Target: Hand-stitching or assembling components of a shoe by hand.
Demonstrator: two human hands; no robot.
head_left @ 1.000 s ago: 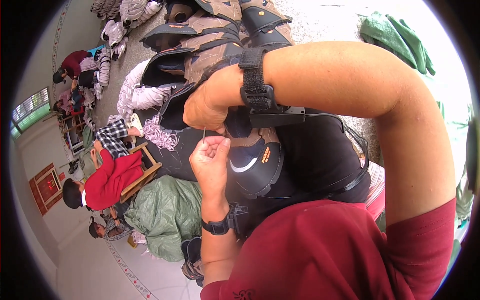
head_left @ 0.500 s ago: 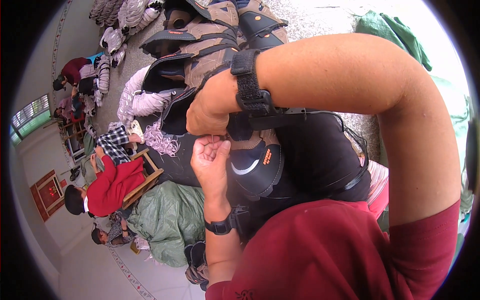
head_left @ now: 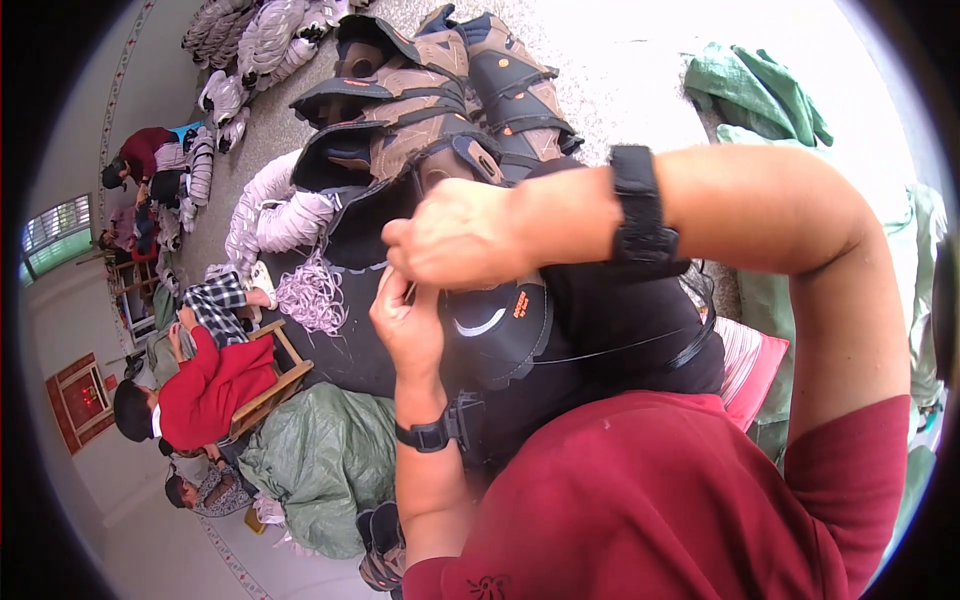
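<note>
A black and brown shoe upper [head_left: 505, 325] with a pale curved stripe and orange lettering lies across my lap. Over its left part, my right hand [head_left: 455, 235] is closed, knuckles up; what its fingers hold is hidden. Directly below, my left hand [head_left: 408, 325] is closed in a pinch, its fingertips meeting the right hand's. Whatever sits in that pinch is too small to make out. A thin dark thread [head_left: 610, 350] runs rightward from the shoe upper over my dark-clothed lap.
More brown and black shoe uppers [head_left: 425, 95] lie beyond my hands. Left of them are white shoe bundles [head_left: 290, 220] and a heap of pale laces [head_left: 312, 297]. A green sack [head_left: 320, 460] sits near a person in red [head_left: 220, 390]. Green cloth [head_left: 760, 95] lies at far right.
My right hand has turned and shifted slightly, its wrist swinging right and down; the thin metal piece seen between my hands is now hidden. A stretched thread shows across my lap.
</note>
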